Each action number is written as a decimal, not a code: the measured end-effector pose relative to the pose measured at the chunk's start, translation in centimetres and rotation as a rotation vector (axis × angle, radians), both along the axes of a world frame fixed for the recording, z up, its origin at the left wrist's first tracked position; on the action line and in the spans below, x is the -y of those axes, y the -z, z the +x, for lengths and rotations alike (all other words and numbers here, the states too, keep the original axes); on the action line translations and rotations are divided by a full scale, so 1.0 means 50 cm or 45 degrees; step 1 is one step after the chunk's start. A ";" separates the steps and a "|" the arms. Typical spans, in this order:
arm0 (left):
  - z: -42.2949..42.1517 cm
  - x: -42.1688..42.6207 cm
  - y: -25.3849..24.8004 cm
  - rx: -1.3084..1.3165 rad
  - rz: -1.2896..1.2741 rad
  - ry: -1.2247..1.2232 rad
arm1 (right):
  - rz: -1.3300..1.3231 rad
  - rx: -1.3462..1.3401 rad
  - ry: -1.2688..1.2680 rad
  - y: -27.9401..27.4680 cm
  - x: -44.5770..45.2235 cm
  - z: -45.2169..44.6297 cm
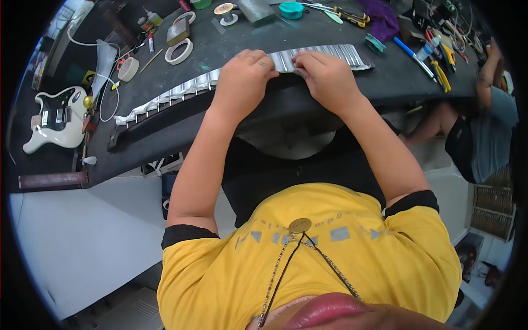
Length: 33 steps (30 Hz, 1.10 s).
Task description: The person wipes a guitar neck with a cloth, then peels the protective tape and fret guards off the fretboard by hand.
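Observation:
A long guitar neck (181,92) lies slantwise along the near part of the dark workbench. Silver, foil-like tape (345,53) covers its top in crosswise strips, and thin fret ends show along the near edge at the left. My left hand (242,82) is over the middle of the neck, fingers curled and pinched at the tape. Close to its right, my right hand (327,80) pinches at the tape's near edge with thumb and forefinger. A short gap of taped neck shows between the hands. My fingers hide the exact spots they grip.
White tape rolls (179,51), a solder spool (225,15) and a teal tub (291,10) stand beyond the neck. Pliers (440,76) and a blue pen-like tool (412,58) lie right. A white guitar body (58,120) is at left. Another person (484,121) sits at right.

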<state>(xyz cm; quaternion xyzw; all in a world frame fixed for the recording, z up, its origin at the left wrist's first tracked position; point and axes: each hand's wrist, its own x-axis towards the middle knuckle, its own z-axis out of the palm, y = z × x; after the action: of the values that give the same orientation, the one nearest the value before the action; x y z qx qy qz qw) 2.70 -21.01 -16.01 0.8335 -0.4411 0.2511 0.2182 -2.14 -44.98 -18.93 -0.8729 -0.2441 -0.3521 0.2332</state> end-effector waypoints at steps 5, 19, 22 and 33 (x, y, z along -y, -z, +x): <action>0.006 0.021 0.008 0.002 -0.057 -0.113 | 0.007 0.005 -0.051 -0.017 0.006 -0.008; 0.006 0.060 0.001 0.062 0.070 0.092 | 0.054 -0.070 -0.166 -0.015 0.073 0.001; 0.011 0.077 0.010 0.094 0.078 -0.044 | 0.069 -0.140 -0.008 -0.025 0.142 -0.037; -0.008 0.121 -0.002 0.076 0.067 -0.056 | -0.165 0.216 -0.068 0.020 0.185 -0.008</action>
<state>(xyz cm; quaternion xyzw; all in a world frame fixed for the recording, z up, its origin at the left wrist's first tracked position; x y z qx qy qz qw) 2.31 -27.06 -15.91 0.8406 -0.4353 0.2691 0.1773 -2.52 -54.24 -19.92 -0.8464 -0.3086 -0.4019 0.1639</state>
